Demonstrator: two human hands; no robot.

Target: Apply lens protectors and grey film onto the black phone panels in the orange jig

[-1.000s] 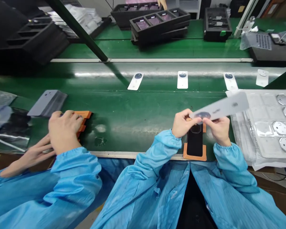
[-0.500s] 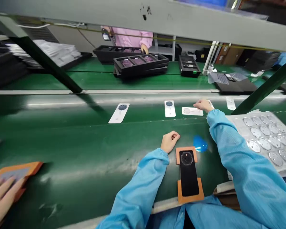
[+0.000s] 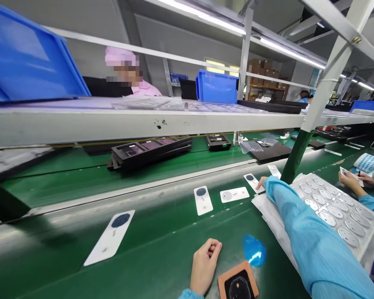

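My left hand (image 3: 205,261) rests on the green belt (image 3: 162,249) as a loose fist with nothing in it. Just right of it lie an orange jig holding a black phone back (image 3: 237,285) and a blue film scrap (image 3: 254,251). My right arm reaches across to the far side of the belt. My right hand (image 3: 262,181) is mostly hidden by its blue sleeve, and its fingertips touch a white card with a dark disc (image 3: 252,180). Left of that hand lies another white card (image 3: 234,194), flat and apart from it.
More white cards (image 3: 203,200) (image 3: 108,237) lie along the belt. A clear tray of round lens parts (image 3: 336,207) sits at my right, behind a green post (image 3: 294,155). Black trays (image 3: 149,150) stand beyond. Another person's hands (image 3: 353,181) work at the far right, and a person in pink sits opposite.
My right hand carried the white card from the jig to the far side of the belt and let go of it. My left hand stayed by the jig, and my view tilted up.
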